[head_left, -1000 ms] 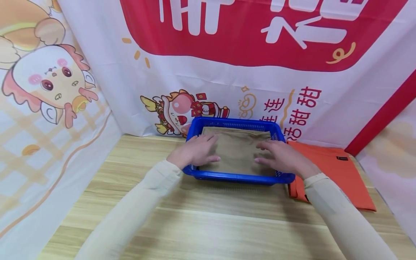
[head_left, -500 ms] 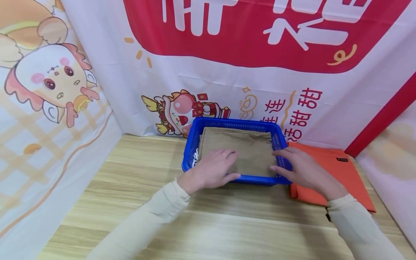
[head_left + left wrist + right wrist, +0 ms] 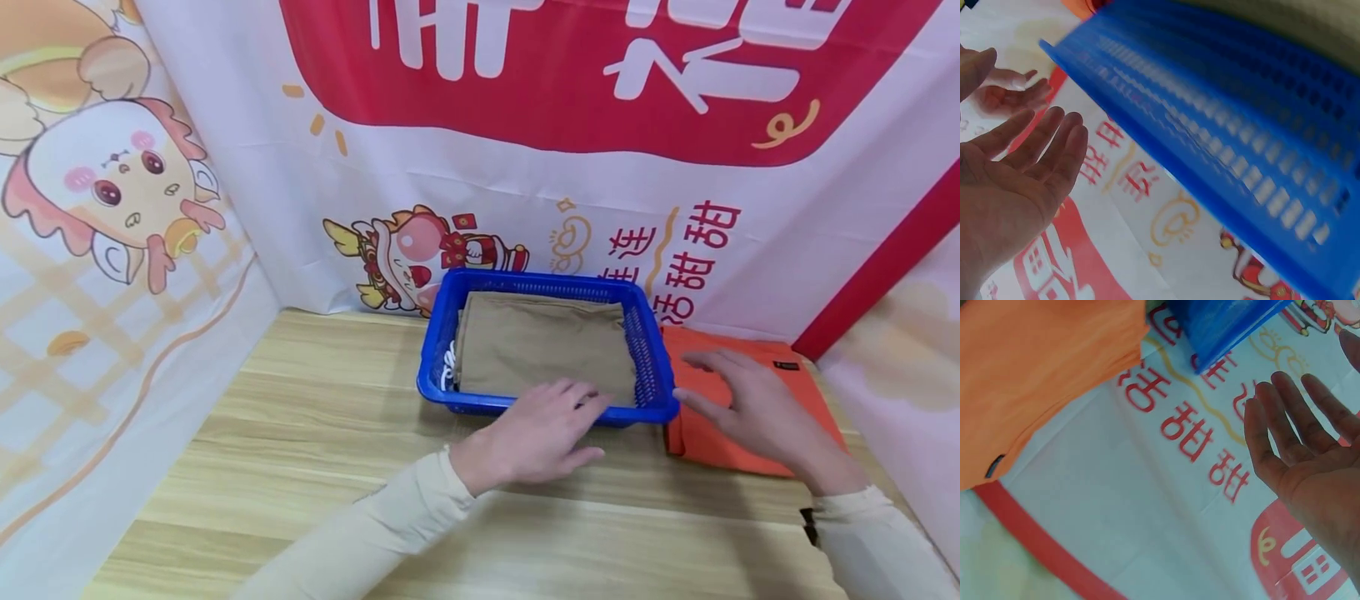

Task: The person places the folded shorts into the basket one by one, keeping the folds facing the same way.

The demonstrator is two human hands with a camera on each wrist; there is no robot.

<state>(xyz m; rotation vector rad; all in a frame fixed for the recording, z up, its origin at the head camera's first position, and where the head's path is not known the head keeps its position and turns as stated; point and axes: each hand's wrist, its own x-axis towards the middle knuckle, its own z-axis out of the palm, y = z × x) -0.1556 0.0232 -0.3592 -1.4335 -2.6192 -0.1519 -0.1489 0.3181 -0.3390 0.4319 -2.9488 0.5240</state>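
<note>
A blue plastic basket (image 3: pixel 442 333) with slotted walls stands at the back of the table. Folded khaki cloth (image 3: pixel 543 342) lies flat inside it, and a bit of white cord (image 3: pixel 449 367) shows at its left end. My left hand (image 3: pixel 536 433) hovers over the basket's front rim with its fingers loosely extended, holding nothing. To the right, my right hand (image 3: pixel 757 408) is above the folded orange cloth (image 3: pixel 810 400), fingers spread and relaxed. That cloth carries a small black label (image 3: pixel 786 365). Both palms look bare in the wrist views.
The wood-grain table (image 3: pixel 337 475) extends in front of the basket. Printed white fabric (image 3: pixel 300 217) with red lettering hangs close behind the basket, and another printed sheet (image 3: pixel 127 350) borders the table on the left.
Both hands have moved away from the khaki cloth in the basket, toward the right and nearer the person. The right hand is now over the orange cloth; the basket has stayed put.
</note>
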